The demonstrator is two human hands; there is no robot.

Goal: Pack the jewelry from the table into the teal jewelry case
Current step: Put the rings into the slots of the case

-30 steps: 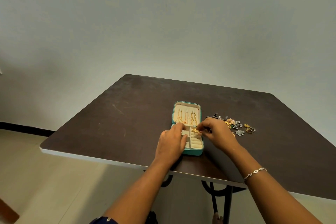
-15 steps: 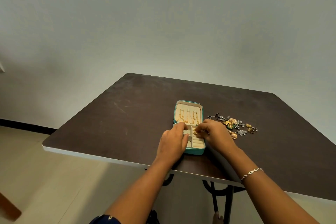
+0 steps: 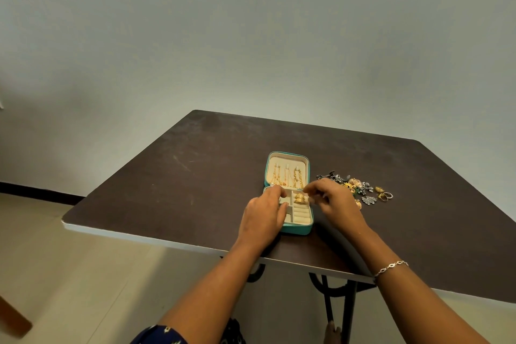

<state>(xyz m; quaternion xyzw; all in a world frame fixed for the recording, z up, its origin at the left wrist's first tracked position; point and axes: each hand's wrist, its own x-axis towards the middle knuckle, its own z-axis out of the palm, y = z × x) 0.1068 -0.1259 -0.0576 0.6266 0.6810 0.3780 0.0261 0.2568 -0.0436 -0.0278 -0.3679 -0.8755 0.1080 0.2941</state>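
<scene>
Right hand [image 3: 333, 201] has lifted off the teal jewelry case [image 3: 296, 229], fingers loosely curled, empty; left hand [image 3: 262, 219] steadies its edge.

Pretty dim, soft indoor light, slightly greenish cast. The pale grey wall [image 3: 251, 36] fades darker toward the corners. The dark brown matte counter [image 3: 195, 176] shows a faint sheen, no harsh glare. Wide-angle stretch at the edges; small details look soft.
</scene>
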